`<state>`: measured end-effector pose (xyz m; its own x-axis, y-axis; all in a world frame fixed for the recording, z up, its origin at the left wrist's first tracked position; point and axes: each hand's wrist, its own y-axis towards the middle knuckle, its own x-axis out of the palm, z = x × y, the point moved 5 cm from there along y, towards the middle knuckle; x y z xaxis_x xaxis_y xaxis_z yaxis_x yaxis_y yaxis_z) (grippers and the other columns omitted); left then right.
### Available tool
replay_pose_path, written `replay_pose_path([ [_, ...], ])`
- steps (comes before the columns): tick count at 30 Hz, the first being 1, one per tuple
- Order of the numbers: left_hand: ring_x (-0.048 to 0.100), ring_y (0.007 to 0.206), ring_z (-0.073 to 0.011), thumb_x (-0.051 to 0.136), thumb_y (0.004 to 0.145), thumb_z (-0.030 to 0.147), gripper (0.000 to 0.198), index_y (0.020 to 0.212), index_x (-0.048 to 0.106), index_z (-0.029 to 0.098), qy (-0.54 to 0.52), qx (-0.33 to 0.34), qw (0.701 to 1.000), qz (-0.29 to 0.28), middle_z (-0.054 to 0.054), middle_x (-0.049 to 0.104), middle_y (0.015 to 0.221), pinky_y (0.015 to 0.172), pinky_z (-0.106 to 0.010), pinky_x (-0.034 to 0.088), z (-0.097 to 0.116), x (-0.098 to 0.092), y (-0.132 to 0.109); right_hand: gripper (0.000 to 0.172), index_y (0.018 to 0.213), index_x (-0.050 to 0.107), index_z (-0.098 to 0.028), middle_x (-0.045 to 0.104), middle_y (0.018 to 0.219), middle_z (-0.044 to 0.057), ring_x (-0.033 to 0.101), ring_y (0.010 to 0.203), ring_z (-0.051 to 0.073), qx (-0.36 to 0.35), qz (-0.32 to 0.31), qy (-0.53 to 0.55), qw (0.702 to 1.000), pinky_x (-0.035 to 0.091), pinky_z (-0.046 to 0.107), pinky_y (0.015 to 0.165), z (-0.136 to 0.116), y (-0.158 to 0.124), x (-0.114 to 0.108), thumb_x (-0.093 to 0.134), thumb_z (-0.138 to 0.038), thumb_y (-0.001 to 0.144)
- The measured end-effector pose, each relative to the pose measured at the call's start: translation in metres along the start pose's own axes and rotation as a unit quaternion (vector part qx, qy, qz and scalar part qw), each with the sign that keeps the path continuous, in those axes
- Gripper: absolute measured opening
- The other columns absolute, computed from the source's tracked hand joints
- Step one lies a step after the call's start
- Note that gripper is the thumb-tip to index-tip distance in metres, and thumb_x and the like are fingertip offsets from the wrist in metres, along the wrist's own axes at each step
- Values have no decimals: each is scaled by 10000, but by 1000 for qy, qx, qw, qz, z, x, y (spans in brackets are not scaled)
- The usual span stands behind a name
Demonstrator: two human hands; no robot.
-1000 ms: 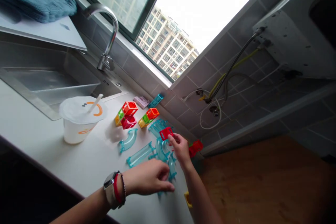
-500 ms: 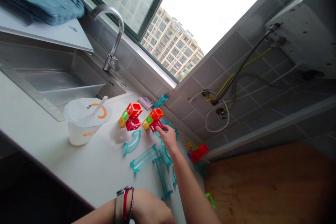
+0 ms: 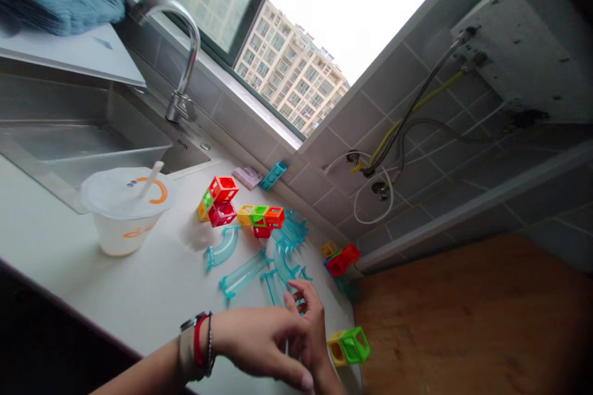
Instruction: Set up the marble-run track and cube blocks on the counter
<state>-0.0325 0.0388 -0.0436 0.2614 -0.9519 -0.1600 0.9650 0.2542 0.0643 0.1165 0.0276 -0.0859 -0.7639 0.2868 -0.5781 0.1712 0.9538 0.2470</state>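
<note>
My left hand (image 3: pixel 262 339), with a watch and bracelets at the wrist, reaches in from the lower left, thumb apart from the fingers. It overlaps my right hand (image 3: pixel 308 311), whose fingers are loosely bent and apart; neither holds anything visible. Clear teal track pieces, including a straight track piece (image 3: pixel 245 274) and a curved track piece (image 3: pixel 223 247), lie beyond the hands. Farther back is a joined row of yellow, green, orange and red cube blocks (image 3: pixel 260 217). Left of it stands a similar cube block stack (image 3: pixel 220 200). Yellow and green cube blocks (image 3: pixel 348 347) sit right of my hands.
A lidded plastic cup (image 3: pixel 125 216) with a straw stands left, near the sink (image 3: pixel 83 117) and faucet (image 3: pixel 185 68). Red and yellow blocks (image 3: pixel 341 259) sit by the counter's right edge. A teal block (image 3: pixel 273 176) and a pinkish packet (image 3: pixel 247 177) lie by the wall.
My right hand has let go of the cube blocks and drawn back toward my left hand. Those blocks now lie turned as a row. The yellow and green blocks beside my arm show more fully.
</note>
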Motion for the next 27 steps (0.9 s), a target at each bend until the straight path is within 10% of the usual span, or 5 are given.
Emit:
replay_pose_path([
  [6,586,748,-158,689,907,455,265,1004,731,212,40,-19,992,119,-3,683,842,658,-244,449,9,-19,-6,195,1064,730,-232,715,1009,45,695,862,204,-14,-7,55,998,558,280,733,-4,-25,-20,628,-379,985],
  [21,626,718,-174,494,1048,428,298,868,626,230,266,2,952,150,-12,675,783,667,-271,447,-32,43,43,207,1009,746,-223,716,796,38,681,707,175,31,145,-11,989,519,242,613,48,-166,-83,551,-290,1027],
  [27,587,551,-126,532,1042,361,218,871,596,243,370,27,908,195,39,612,648,572,-222,429,-61,57,8,321,1109,754,-184,760,1053,122,724,912,234,128,264,42,955,585,270,695,85,-178,-122,590,-442,1011],
])
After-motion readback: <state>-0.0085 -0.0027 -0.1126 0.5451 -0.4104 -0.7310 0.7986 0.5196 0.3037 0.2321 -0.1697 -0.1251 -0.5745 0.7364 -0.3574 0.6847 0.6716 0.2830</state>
